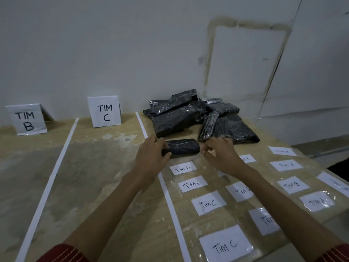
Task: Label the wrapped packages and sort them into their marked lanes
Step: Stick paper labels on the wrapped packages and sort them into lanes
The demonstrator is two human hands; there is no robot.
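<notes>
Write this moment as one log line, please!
left hand: grips small package | right hand: curled beside it, hold unclear | pile: behind | label sheets: in front

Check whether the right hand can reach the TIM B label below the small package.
Likely yes: the right hand hovers beside the label, which lies unblocked; the left hand holds the package clear of it.

Your worn bench [98, 167] is split into lanes by white tape strips [56, 167]. A TIM B card [26, 120] and a TIM C card [105, 111] stand at its far edge. Far right lies a heap of black packages [188, 118], with one small package [184, 147] just before it. Nearer you are clear sheets of handwritten labels [207, 203].
</notes>
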